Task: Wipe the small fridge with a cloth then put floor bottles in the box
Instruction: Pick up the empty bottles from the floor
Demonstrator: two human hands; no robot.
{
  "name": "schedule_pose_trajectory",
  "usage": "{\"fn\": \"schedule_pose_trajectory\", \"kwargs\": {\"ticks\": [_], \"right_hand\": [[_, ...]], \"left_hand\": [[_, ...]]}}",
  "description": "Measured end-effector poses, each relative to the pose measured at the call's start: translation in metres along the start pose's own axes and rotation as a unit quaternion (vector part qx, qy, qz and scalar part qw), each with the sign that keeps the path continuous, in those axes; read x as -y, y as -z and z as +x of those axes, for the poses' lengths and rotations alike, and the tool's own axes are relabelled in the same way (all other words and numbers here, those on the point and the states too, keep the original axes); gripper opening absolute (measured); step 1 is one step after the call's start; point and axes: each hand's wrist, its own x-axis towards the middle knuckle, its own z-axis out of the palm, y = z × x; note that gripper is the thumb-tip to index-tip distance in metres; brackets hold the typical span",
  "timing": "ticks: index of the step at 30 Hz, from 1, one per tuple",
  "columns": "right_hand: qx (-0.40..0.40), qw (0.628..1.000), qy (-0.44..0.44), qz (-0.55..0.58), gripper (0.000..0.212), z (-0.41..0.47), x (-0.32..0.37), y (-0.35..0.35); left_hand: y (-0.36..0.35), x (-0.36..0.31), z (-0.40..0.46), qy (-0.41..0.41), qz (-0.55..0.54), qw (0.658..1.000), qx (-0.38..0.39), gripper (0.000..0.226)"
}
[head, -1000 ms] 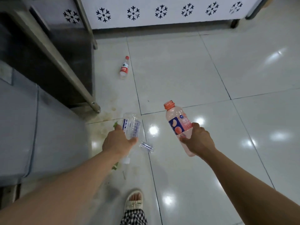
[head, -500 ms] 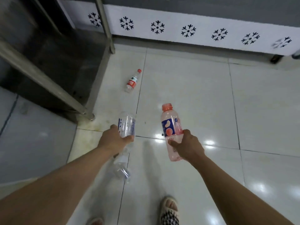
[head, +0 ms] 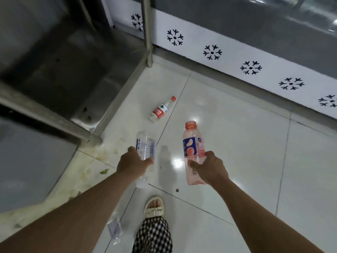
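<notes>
My left hand (head: 133, 162) grips a clear empty bottle (head: 145, 145) with blue print, held above the floor. A pink bottle (head: 193, 148) with an orange cap and a blue label is held upright by my right hand (head: 209, 168), which grips its lower half. Ahead on the white tiles lies a small bottle (head: 161, 110) with a red cap and red label, on its side near the steel frame. A crushed clear plastic bottle (head: 114, 230) lies on the floor by my left forearm. No box or cloth is in view.
A stainless steel table frame, with a leg (head: 148, 31) and a low shelf (head: 60, 70), fills the upper left. A white panel with black snowflake marks (head: 212, 52) runs along the far wall. Food scraps (head: 104, 171) litter the tiles at left. My sandalled foot (head: 154, 207) stands below.
I have stepped forward: the red-capped bottle on the floor is nearer and the crushed bottle has passed behind my left arm. Both hands keep hold of their bottles.
</notes>
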Motion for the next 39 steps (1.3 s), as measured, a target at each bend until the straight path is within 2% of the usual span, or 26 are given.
{"fn": "schedule_pose_trajectory", "kwargs": {"ticks": [5, 12, 19, 23, 29, 34, 39], "right_hand": [[0.012, 1.0, 0.006, 0.01, 0.06, 0.095, 0.037, 0.003], [0.036, 0.999, 0.022, -0.019, 0.06, 0.227, 0.055, -0.01], [0.071, 0.996, 0.043, -0.03, 0.06, 0.372, 0.046, -0.065], [0.063, 0.996, 0.049, -0.033, 0.059, 0.432, 0.032, -0.1], [0.026, 0.997, 0.062, -0.045, 0.063, 0.474, 0.018, -0.132], [0.067, 0.992, 0.09, -0.051, 0.065, 0.463, 0.018, -0.131], [0.104, 0.977, 0.128, -0.132, 0.067, 0.42, 0.023, -0.106]], "left_hand": [[-0.016, -0.025, 0.075, 0.032, -0.012, 0.999, 0.017, 0.067], [-0.065, -0.05, 0.177, 0.057, -0.052, 0.997, 0.013, 0.068], [-0.151, -0.068, 0.292, 0.073, -0.054, 0.996, -0.014, 0.07], [-0.202, -0.076, 0.347, 0.065, -0.055, 0.996, -0.038, 0.068], [-0.24, -0.077, 0.392, 0.033, -0.072, 0.994, -0.075, 0.065], [-0.235, -0.079, 0.39, 0.015, -0.084, 0.994, -0.064, 0.068], [-0.204, -0.066, 0.343, 0.025, -0.059, 0.996, -0.054, 0.071]]}}
